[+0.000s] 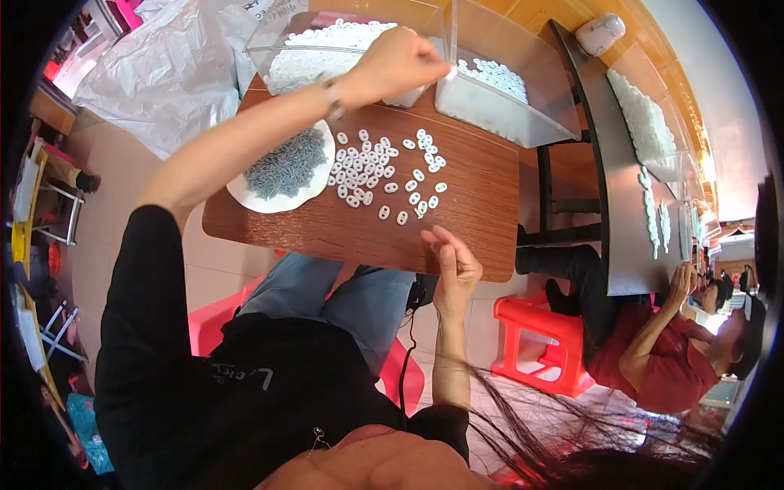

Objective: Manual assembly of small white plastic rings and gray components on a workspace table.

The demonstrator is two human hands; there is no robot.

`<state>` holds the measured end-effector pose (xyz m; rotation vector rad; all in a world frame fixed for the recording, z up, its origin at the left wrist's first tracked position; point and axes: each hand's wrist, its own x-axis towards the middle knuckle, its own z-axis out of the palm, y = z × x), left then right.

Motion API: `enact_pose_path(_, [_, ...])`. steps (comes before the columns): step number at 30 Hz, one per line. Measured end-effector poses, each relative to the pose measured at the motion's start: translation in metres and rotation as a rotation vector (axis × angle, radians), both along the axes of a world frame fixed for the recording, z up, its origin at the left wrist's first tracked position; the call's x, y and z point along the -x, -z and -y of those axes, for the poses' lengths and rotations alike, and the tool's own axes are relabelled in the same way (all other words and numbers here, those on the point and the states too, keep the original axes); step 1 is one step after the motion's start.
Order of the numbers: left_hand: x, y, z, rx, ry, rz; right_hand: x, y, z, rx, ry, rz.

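My left hand [398, 69] is stretched across to the far side of the table, above the rims of two clear bins. Its fingers are pinched on a small white piece [451, 72], too small to make out fully. Close to the table's near right edge, my right hand [457, 268] is raised with loosely bent fingers and the thumb apart; nothing shows in it. Between the hands, many small white oval plastic pieces [359, 167] with two dark holes each lie spread on the brown table [482, 196]. A white plate [282, 202] at the left holds a heap of grey screws [286, 163].
White pieces fill the left bin [265, 61] and partly fill the right bin [506, 114]. A dark side table [625, 245] carries another bin [645, 122] and rows of white pieces. At the right sits a person in red [653, 359], near a red stool [535, 335].
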<state>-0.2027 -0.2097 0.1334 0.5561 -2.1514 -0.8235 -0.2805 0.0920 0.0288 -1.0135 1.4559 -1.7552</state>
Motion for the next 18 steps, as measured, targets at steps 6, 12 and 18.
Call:
enact_pose_path(6, [0.104,-0.011,0.035,0.281,-0.099,0.221,0.007,0.002,-0.014,-0.112,0.037,-0.079])
enact_pose_path(12, [0.122,0.010,0.024,0.441,-0.148,0.658,0.009,0.003,-0.015,-0.147,0.043,-0.189])
enact_pose_path(18, [0.061,0.022,0.014,0.506,-0.016,-0.006,0.016,0.017,-0.004,-0.180,0.005,-0.233])
